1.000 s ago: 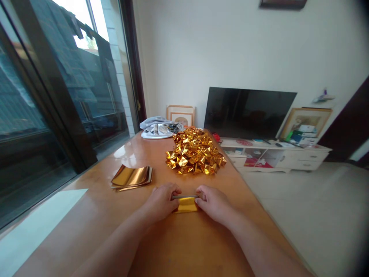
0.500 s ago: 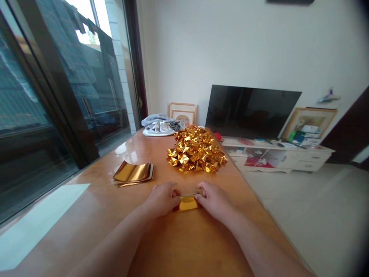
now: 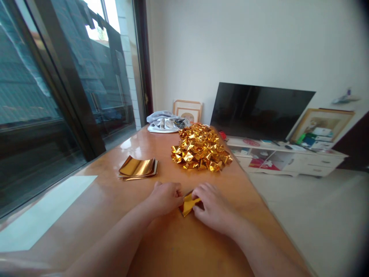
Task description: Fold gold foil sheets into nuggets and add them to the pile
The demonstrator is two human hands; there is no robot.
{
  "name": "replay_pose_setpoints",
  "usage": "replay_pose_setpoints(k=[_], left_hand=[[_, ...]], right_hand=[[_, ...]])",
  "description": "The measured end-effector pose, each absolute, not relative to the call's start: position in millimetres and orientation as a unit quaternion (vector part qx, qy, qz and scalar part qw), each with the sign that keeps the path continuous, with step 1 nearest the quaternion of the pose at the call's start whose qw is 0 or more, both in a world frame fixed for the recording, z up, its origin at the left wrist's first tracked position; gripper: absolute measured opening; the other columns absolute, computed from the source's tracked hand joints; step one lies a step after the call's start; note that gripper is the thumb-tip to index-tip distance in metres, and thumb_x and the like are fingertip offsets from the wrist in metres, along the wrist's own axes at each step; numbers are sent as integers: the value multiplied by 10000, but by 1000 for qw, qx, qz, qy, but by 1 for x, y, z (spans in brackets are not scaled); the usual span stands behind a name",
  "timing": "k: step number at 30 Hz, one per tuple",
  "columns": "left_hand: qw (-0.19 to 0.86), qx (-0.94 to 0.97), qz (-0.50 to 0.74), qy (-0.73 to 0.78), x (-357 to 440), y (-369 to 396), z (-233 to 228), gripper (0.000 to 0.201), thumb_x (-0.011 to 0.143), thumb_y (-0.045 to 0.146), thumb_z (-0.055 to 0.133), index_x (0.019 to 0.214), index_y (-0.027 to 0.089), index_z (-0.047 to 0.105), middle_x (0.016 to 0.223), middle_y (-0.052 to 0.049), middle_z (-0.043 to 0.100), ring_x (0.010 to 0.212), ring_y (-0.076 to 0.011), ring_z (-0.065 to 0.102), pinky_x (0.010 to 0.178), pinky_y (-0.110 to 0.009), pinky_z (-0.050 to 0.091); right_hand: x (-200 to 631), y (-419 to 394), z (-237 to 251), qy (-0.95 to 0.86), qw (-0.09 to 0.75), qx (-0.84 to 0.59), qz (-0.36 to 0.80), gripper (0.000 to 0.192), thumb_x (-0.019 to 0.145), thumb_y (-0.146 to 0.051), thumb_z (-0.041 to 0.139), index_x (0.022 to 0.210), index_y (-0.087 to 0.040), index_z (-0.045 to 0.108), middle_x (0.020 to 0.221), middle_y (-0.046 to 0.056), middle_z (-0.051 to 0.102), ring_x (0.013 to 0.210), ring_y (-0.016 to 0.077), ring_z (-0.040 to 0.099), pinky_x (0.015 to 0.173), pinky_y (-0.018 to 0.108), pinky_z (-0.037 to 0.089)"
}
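Between my hands, just above or on the table, is a sheet of gold foil paper point(image 3: 188, 204), now slanted and partly folded. My left hand point(image 3: 167, 198) pinches its left edge between thumb and fingers. Curled around its right side, my right hand point(image 3: 211, 206) has thumb and fingertips on the foil. A stack of flat gold foil sheets point(image 3: 137, 167) lies to the left, curling at its edges. Beyond my hands rises a heap of folded gold foil pieces point(image 3: 201, 148).
The wooden table point(image 3: 173, 246) bears a pale sheet point(image 3: 49, 211) on the left and a grey-white cloth bundle point(image 3: 164, 122) at the far end. A television point(image 3: 261, 109) stands on a white cabinet point(image 3: 302, 163) beyond. Glass doors line the left.
The foil has turned from level to slanted. My right hand has shifted its grip, with thumb and fingers now further apart on the right side. The view has swung slightly left.
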State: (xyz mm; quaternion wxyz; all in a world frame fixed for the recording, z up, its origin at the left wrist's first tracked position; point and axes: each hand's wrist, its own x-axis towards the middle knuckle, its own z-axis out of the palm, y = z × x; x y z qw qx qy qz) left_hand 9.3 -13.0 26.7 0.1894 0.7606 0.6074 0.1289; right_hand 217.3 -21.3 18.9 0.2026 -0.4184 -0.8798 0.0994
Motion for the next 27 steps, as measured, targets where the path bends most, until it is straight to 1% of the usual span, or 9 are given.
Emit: replay_pose_setpoints(k=[5,14,18,23,27], left_hand=[[189,766,136,599,6,-11,23,111,717,285,606,778,235,684,738,15,707,699,-180,614,632,-256,329],[210,761,131,600,7,-12,30,92,724,298,639,780,228,660,735,22,703,682,-173,621,623,-253,346],[214,761,132,598,5,-12,30,107,710,317,658,764,225,658,711,22,698,672,-169,618,616,-253,343],[217,764,140,591,3,-10,25,112,714,326,657,773,231,659,746,21,711,693,-173,619,639,-259,352],[213,768,135,588,4,-11,25,102,729,306,637,794,230,660,742,19,710,697,-174,614,648,-261,352]], right_hand=[[211,-30,19,-899,176,-384,112,184,762,-135,654,900,-218,564,969,18,601,932,197,490,811,309,348],[209,-30,21,-907,155,-376,110,174,793,-150,656,932,-229,589,987,15,622,961,200,513,833,322,347],[208,-32,22,-908,155,-373,109,137,825,-194,659,942,-233,598,994,21,629,964,205,520,840,329,352],[208,-32,23,-908,156,-372,111,91,859,-253,663,933,-236,614,985,25,635,959,213,526,839,334,364],[207,-32,22,-913,161,-357,111,46,907,-253,608,944,-237,630,978,37,637,950,215,533,828,334,375]])
